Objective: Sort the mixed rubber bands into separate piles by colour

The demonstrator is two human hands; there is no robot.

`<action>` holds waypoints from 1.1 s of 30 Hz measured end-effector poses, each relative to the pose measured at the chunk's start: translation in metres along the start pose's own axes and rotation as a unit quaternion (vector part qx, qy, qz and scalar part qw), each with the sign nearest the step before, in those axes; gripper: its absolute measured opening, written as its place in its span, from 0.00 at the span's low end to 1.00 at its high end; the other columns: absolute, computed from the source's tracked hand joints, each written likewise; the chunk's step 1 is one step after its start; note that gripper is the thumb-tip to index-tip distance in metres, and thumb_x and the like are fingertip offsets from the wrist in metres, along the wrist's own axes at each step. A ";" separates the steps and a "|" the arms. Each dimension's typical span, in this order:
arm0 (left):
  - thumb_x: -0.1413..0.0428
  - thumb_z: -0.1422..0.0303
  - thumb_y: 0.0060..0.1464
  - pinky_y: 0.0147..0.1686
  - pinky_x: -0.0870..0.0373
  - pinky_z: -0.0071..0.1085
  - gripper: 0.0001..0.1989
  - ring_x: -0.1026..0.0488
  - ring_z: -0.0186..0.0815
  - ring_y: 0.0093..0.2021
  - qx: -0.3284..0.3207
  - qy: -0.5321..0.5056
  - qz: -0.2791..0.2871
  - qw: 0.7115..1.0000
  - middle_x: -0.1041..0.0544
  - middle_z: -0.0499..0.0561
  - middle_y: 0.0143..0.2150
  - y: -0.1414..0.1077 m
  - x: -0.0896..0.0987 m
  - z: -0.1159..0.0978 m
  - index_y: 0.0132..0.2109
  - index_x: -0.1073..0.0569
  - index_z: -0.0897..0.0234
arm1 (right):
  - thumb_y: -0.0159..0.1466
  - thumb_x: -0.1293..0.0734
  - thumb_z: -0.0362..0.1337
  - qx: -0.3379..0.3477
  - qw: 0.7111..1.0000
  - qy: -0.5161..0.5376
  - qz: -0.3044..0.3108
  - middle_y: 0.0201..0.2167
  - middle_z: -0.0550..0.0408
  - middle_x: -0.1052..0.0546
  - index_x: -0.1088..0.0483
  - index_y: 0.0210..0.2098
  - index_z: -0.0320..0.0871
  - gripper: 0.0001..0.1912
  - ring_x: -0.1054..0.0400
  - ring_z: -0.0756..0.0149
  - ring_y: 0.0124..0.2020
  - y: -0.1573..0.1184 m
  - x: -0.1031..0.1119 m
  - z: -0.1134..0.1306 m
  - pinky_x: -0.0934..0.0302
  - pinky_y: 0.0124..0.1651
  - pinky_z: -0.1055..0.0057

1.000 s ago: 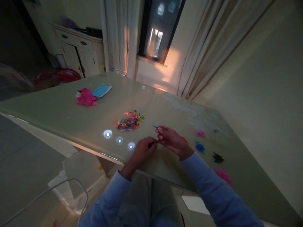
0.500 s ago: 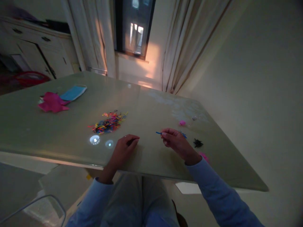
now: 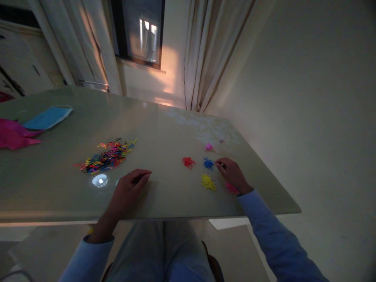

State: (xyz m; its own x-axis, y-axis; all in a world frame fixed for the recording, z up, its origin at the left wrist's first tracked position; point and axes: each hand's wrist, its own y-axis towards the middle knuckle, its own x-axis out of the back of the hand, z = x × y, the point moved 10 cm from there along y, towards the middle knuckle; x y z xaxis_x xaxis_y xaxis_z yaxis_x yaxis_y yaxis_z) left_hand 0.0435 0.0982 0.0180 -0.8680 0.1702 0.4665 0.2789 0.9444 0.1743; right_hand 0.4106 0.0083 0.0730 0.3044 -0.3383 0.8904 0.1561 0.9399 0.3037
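My left hand (image 3: 129, 192) rests on the table with its thumb and fingertips together, and nothing shows between them. To its upper left lies a heap of mixed-colour rubber bands (image 3: 107, 156). My right hand (image 3: 233, 174) is at the right edge of a small pile of blue rubber bands (image 3: 208, 163). Its thumb and fingertips are pinched together; whether a band is between them cannot be made out. Red rubber bands (image 3: 188, 162) lie left of the blue pile, and yellow rubber bands (image 3: 208, 182) below it. Pink rubber bands (image 3: 231, 188) show partly under my right wrist.
A small bright pink bundle (image 3: 208, 147) and a tiny pale item (image 3: 221, 140) lie farther back. At the far left are a blue face mask (image 3: 49, 117) and a pink cloth-like piece (image 3: 16, 135). The table's front edge (image 3: 176, 218) runs close to my lap.
My right hand has moved the blue rubber band to the blue pile; that band no longer shows apart. Red and yellow piles are now uncovered, the black one hidden. The view has turned right.
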 end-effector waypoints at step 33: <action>0.46 0.56 0.55 0.42 0.27 0.33 0.16 0.23 0.39 0.38 -0.002 -0.034 -0.016 0.999 0.18 0.52 0.37 -0.004 0.002 0.000 0.39 0.20 0.61 | 0.68 0.36 0.37 0.112 0.959 0.223 0.133 0.36 0.52 0.23 0.26 0.42 0.46 0.07 0.29 0.64 0.35 -0.054 -0.078 0.149 0.37 0.39 0.69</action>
State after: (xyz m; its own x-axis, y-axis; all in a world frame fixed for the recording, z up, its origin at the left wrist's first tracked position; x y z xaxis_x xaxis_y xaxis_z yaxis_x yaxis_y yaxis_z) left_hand 0.0405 0.0946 0.0184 -0.9026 0.1578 0.4005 0.2511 0.9487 0.1920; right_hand 0.2386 -0.0090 0.0378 0.6856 -0.0244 0.7276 -0.1732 0.9653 0.1956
